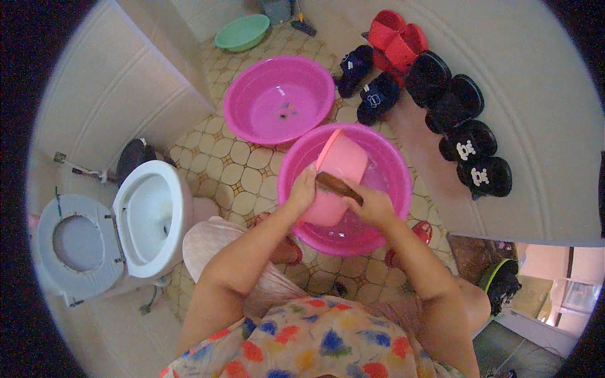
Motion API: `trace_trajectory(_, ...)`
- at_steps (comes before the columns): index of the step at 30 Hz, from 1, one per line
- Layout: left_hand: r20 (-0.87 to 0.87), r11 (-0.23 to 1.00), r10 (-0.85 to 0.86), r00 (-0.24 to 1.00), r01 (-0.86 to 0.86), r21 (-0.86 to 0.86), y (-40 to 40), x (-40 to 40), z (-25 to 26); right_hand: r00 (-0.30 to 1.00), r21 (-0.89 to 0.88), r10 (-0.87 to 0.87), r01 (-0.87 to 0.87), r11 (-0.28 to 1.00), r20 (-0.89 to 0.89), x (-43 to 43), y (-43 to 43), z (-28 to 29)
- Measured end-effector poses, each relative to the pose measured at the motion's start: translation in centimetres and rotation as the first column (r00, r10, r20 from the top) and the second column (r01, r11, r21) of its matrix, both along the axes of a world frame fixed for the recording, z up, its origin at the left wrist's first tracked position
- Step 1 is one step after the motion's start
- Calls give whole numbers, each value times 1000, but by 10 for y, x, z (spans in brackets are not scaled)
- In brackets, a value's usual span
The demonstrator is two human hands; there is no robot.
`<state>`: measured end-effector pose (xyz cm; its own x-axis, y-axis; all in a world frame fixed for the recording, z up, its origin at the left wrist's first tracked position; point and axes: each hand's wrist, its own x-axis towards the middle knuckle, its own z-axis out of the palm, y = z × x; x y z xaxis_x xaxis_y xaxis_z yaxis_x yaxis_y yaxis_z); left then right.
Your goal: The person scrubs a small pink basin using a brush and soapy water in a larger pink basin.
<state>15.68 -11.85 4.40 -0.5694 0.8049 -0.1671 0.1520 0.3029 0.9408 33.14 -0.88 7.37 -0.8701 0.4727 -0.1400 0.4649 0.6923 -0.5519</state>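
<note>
A light pink plastic basin (347,153) is tilted on its side inside a larger magenta plastic basin (401,189) between my feet. My left hand (304,188) grips the pink basin by its left side. In my right hand (373,205) is a brown brush (339,185), seen from its back and held against the outside of the pink basin; its bristles are hidden. Some liquid seems to lie in the magenta basin under the pink one. Just beyond stands a second magenta basin (264,101) with small dark and coloured marks on its bottom.
A toilet (182,203) with a grey seat (78,279) stands at the left. Black slippers (461,106) and red slippers (401,42) lean along the right wall. A green basin (243,33) and a small broom or brush (302,26) are at the far end of the tiled floor.
</note>
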Motion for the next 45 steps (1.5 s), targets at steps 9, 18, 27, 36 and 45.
trace_trajectory(9, -77, 993, -120, 990, 121, 12, 5, 8, -21, 925, -148, -373, 360, 921, -70, -9, 65, -9)
trace_trajectory(18, -14, 980, -90, 996, 86, -179, 2, -1, 5, 991, -116, -126, 131, 985, 49, 0, -11, 22)
trace_trajectory(27, -78, 981, -191, 978, 190, -26, 4, 14, -4, 883, -74, -469, 466, 882, -23, 10, 71, -39)
trace_trajectory(36, -213, 994, -45, 976, 22, -110, 5, 5, -8, 725, -274, -680, 680, 680, 112, 55, 61, -209)
trace_trajectory(45, -133, 996, 10, 991, -21, -82, 2, 4, 5, 718, -387, -529, 693, 609, 453, 38, 9, -264)
